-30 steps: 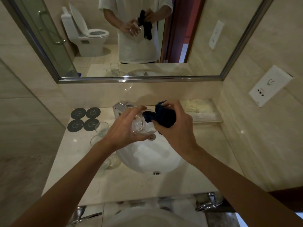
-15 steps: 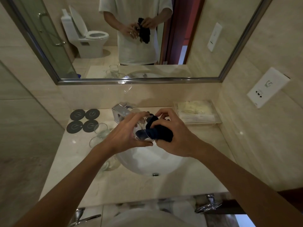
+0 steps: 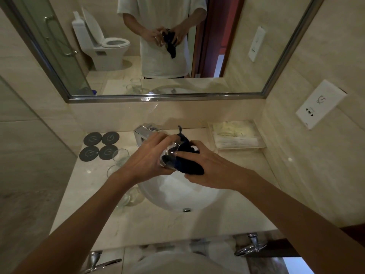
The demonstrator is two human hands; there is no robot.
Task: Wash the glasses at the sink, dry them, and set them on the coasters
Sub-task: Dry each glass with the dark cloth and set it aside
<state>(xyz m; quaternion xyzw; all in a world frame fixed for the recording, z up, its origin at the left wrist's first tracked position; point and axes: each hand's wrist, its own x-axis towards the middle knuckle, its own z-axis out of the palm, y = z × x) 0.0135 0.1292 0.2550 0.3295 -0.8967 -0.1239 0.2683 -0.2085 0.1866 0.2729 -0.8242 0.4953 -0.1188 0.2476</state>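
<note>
**Drying one glass above the basin**

I held the small clear drinking glass (image 3: 171, 157) in my left hand (image 3: 148, 156), fingers curled round its wall, tipped on its side so that its mouth faced my right hand. This way the cloth could go inside. My right hand (image 3: 205, 165) gripped the dark blue cloth (image 3: 187, 165), and a part of it was pushed into the glass; a loose end stood up behind my fingers.

I kept both hands over the white round sink (image 3: 177, 194), I think so that any drops fell into it and not on the beige marble counter (image 3: 94, 184).

Other clear glasses (image 3: 120, 157) stood on the counter left of the sink, partly hidden by my left arm, so I cannot say how many. Near them, at the back left, lay the four dark grey round coasters (image 3: 100, 145) in a square, all bare. In my judgement the drying was not finished, and no glass was placed yet.
</note>
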